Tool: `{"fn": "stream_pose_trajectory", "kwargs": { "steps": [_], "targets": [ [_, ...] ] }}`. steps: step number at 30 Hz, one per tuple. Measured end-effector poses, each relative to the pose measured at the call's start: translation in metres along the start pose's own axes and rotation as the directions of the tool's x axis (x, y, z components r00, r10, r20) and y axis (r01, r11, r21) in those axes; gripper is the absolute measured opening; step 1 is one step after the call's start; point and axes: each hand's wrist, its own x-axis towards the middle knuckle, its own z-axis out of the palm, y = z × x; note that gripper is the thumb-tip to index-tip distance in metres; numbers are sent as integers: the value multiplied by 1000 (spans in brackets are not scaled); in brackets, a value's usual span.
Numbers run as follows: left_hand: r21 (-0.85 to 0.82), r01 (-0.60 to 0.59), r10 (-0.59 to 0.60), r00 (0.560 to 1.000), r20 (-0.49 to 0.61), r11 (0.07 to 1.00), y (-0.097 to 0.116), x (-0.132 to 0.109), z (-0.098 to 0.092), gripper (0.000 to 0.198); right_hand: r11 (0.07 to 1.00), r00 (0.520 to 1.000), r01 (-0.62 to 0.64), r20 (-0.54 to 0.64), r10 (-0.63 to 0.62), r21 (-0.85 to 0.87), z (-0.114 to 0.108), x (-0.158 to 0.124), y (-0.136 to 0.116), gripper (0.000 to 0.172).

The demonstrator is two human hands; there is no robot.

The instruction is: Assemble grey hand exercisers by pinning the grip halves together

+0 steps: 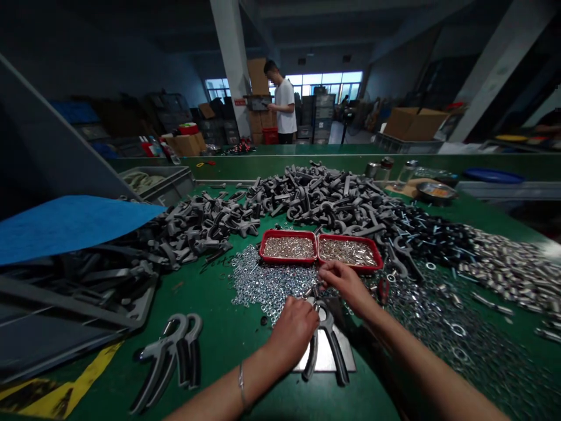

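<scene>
A grey plier-like tool with black grips (337, 354) lies over a metal plate (349, 358), its handles spread towards me. My left hand (294, 327) is closed on the upper part of this tool, covering part of it. Just beyond, my right hand (344, 283) has its fingertips pinched together near the tool's head. What sits between those fingertips is too small to make out. In front of my hands, loose nuts (254, 280) are heaped beside two red trays, one holding tiny metal pieces (289, 247), the other small pins (346, 251).
Two similar tools (169, 356) lie at left. Grey handle parts (324, 196) form a large pile behind the trays. Black parts with screws (432, 234), metal sleeves (512, 263) and scattered washers (458, 330) cover the right. A grey crate (149, 304) stands left; a person (284, 105) stands beyond the bench.
</scene>
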Motion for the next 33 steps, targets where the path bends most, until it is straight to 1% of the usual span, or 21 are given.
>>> {"fn": "stream_pose_trajectory", "kwargs": {
  "steps": [3, 4, 6, 8, 10, 12, 15, 18, 21, 23, 25, 29, 33],
  "targets": [
    [86, -31, 33, 999, -29, 996, 0, -2, 4, 16, 993, 996, -88, -24, 91, 85, -12, -59, 16, 29],
    [116, -48, 52, 998, -32, 992, 0, -3, 5, 15, 988, 993, -113, -28, 116, 103, -15, -73, 21, 29],
    [182, -105, 110, 994, -21, 978, 3, -3, 6, 15, 982, 989, -142, -28, 147, 125, -16, -94, 26, 28],
    [249, -166, 170, 985, 4, 954, 8, -4, 5, 16, 982, 989, -143, -26, 147, 125, -15, -105, 26, 27],
    [295, -195, 195, 980, 31, 935, 12, -7, 6, 18, 987, 992, -124, -19, 126, 104, -12, -108, 24, 25],
    [312, -194, 190, 981, 41, 930, 14, -13, 8, 21, 994, 995, -96, -9, 96, 61, -7, -107, 21, 23],
    [299, -166, 171, 985, 9, 940, 14, -25, 12, 29, 998, 999, -36, -3, 36, -45, -1, -106, 23, 20],
    [214, -112, 121, 992, -30, 970, 11, -32, 15, 34, 977, 997, 73, -14, -77, -199, 5, -104, 28, 18],
    [-17, 15, -15, 999, -51, 1000, 8, -30, 12, 30, 913, 975, 217, 30, -220, -346, 10, -102, 32, 14],
    [-187, 100, -111, 993, -50, 977, 5, -27, 8, 27, 856, 953, 299, 84, -292, -422, 14, -99, 35, 14],
    [-300, 153, -177, 983, -54, 942, -1, -25, 4, 23, 797, 932, 358, 130, -339, -487, 17, -96, 38, 16],
    [-411, 196, -253, 963, -88, 890, -16, -27, -5, 20, 690, 904, 412, 175, -390, -595, 20, -91, 46, 16],
    [-451, 208, -281, 954, -101, 868, -33, -32, -19, 21, 602, 890, 428, 198, -411, -674, 20, -90, 52, 16]
  ]
}}
